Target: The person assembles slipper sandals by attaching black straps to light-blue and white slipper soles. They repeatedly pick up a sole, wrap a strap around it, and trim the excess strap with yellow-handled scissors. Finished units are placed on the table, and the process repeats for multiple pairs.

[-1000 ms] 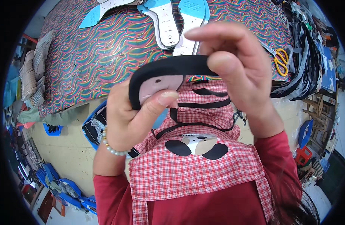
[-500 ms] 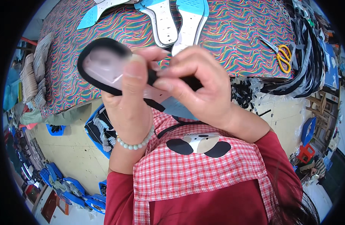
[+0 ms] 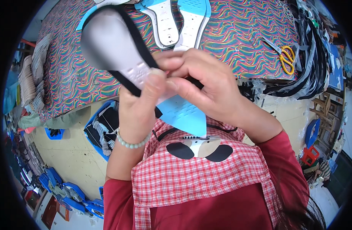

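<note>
Above the checked apron (image 3: 199, 180), the left hand (image 3: 139, 107) pinches the black-edged insole (image 3: 118, 46) at its middle; the right hand's fingers (image 3: 187, 90) pinch its right edge. Beyond, the counter (image 3: 241, 38) leaves open room between blue-and-white insoles (image 3: 165, 25) and yellow-handled scissors (image 3: 280, 51).

No legible text — labels, numbers (signs too)
</note>
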Demonstrator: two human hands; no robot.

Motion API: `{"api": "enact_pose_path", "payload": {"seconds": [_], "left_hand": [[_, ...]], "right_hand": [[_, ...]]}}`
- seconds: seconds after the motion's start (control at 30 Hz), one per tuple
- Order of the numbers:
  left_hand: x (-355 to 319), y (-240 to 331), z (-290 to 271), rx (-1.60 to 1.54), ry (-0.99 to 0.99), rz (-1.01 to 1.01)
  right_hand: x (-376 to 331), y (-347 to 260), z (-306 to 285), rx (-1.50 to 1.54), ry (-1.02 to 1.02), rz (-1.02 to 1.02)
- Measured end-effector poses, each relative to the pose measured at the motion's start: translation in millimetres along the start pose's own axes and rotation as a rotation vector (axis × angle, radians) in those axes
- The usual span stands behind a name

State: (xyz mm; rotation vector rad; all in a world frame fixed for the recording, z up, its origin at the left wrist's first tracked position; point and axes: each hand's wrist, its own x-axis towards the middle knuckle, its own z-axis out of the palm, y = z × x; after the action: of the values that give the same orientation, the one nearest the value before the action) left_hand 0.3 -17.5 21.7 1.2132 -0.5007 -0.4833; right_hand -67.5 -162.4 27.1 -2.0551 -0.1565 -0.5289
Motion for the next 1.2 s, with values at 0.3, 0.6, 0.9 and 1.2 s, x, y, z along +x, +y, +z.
{"api": "enact_pose_path", "payload": {"seconds": [0.3, 0.6, 0.9, 1.2], "left_hand": [[-6.8, 7.1, 8.8, 0.009, 0.261, -0.044], [0.2, 7.4, -18.1, -0.133, -0.038, -0.074], [10.3, 10.1, -73.6, -0.029, -0.164, -0.568], [19.6, -1.9, -47.7, -0.950, 0.106, -0.600]], "right_hand": [[-39.2, 5.0, 1.6, 0.179, -0.077, 0.361], [-10.3, -0.1, -4.6, 0.429, -0.346, 0.315], [-17.8, 49.4, -72.8, -0.044, -0.281, 0.371], [-133.6, 130.2, -255.9, -1.137, -0.106, 0.628]]}}
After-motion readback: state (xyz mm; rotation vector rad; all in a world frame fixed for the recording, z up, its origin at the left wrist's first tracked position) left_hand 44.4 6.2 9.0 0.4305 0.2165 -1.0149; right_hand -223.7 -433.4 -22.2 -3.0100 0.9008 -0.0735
